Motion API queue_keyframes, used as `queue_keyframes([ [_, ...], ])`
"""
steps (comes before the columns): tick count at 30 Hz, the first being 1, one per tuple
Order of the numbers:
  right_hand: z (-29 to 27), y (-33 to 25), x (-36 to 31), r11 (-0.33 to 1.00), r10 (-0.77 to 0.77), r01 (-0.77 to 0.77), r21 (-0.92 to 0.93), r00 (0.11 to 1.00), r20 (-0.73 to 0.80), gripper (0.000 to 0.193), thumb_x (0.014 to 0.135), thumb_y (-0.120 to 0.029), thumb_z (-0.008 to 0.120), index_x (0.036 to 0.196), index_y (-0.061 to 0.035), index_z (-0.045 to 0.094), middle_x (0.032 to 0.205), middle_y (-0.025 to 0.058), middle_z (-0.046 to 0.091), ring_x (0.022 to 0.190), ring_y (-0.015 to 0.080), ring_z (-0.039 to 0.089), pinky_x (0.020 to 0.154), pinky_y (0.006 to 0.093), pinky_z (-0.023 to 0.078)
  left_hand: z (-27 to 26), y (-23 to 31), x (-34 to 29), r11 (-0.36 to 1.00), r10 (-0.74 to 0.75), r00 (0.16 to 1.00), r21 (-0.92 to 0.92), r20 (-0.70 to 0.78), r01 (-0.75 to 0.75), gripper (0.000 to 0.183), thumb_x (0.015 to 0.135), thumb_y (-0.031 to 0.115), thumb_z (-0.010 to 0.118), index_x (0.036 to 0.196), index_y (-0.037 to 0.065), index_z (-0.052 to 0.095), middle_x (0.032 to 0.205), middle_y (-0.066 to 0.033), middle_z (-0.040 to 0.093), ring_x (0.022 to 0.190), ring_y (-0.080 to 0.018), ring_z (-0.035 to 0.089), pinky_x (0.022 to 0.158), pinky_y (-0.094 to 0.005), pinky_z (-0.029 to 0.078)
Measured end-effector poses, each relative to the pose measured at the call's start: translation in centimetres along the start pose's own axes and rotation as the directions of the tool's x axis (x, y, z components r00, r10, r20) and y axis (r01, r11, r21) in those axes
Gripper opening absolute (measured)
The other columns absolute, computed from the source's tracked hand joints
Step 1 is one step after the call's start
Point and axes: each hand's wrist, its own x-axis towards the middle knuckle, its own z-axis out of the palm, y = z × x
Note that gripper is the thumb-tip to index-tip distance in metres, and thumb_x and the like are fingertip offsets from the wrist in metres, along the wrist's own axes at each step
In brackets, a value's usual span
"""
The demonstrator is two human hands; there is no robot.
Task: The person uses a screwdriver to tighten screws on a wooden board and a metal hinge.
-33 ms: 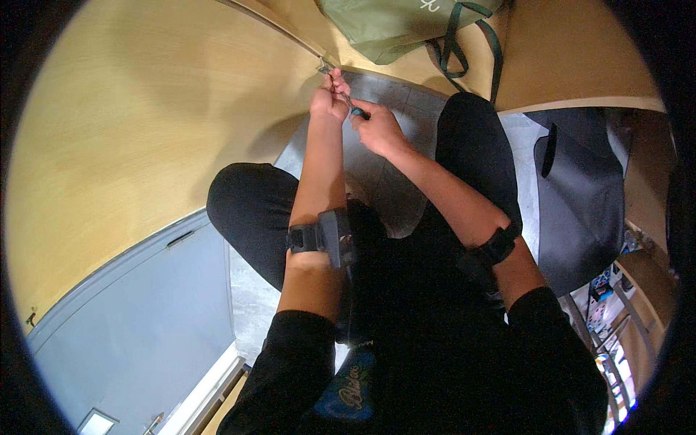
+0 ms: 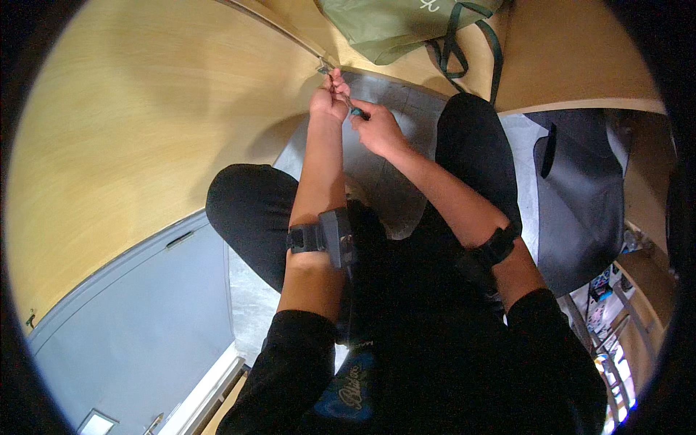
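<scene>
At the far end of my reach, a metal hinge (image 2: 323, 67) sits where the wooden panel (image 2: 167, 94) meets the cabinet edge. My right hand (image 2: 378, 130) is closed around the teal and dark handle of a screwdriver (image 2: 359, 113). Its thin shaft runs up and left to the hinge. My left hand (image 2: 330, 101), palm turned up, has its fingers curled around the front of the shaft just beside the hinge. Those fingers hide the screwdriver's tip and any screw there.
An olive-green bag (image 2: 395, 32) with dark straps lies at the back on a wooden surface (image 2: 573, 65). My bent knees flank the work. On the right stands a black chair (image 2: 580, 196). A grey door (image 2: 145, 326) is at the lower left, beyond the panel.
</scene>
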Motion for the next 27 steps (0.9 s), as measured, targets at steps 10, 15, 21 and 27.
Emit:
queue_keyframes([
  [10,1.1,1.6,2.3,0.999,-0.043,0.043,-0.003,0.999,-0.032,0.036,0.080,-0.019,0.057,0.113,-0.0073,0.060,0.094,0.0212,0.063,0.085,0.0333,0.062,0.076,0.0366,0.048,-0.1,0.7,0.7,0.998,0.014,1.000,-0.064,-0.020,-0.015,0.020,0.097,0.014,0.034,0.104,0.000,0.047,0.090,-0.0106,0.060,0.061,-0.0132,0.044,0.052,-0.0234,0.039],
  [15,1.5,1.2,2.3,0.998,-0.056,0.057,0.018,0.997,-0.061,0.037,0.080,-0.019,0.057,0.115,-0.0058,0.059,0.095,0.0218,0.063,0.084,0.0328,0.062,0.076,0.0367,0.048,-0.5,1.0,1.2,0.999,-0.004,0.999,-0.043,0.038,0.006,0.021,0.097,0.014,0.034,0.106,-0.001,0.047,0.089,-0.0103,0.060,0.060,-0.0128,0.044,0.051,-0.0234,0.039],
  [21,1.1,1.4,2.8,0.983,0.130,-0.134,0.126,0.991,0.038,0.039,0.081,-0.019,0.058,0.118,-0.0065,0.057,0.101,0.0219,0.062,0.092,0.0348,0.061,0.080,0.0377,0.047,0.2,0.6,1.3,0.999,0.030,0.999,-0.021,-0.011,-0.031,0.029,0.098,0.020,0.035,0.101,-0.003,0.052,0.081,-0.0067,0.057,0.061,-0.0117,0.044,0.053,-0.0227,0.040],
  [27,2.2,0.6,1.9,0.994,-0.054,0.039,-0.098,0.987,-0.152,0.042,0.083,-0.016,0.057,0.125,-0.0080,0.053,0.080,0.0133,0.065,0.062,0.0195,0.058,0.061,0.0326,0.047,-0.2,0.9,1.8,0.998,-0.007,0.998,-0.055,0.057,0.010,0.029,0.098,0.020,0.036,0.100,-0.003,0.052,0.082,-0.0081,0.057,0.062,-0.0124,0.045,0.055,-0.0239,0.042],
])
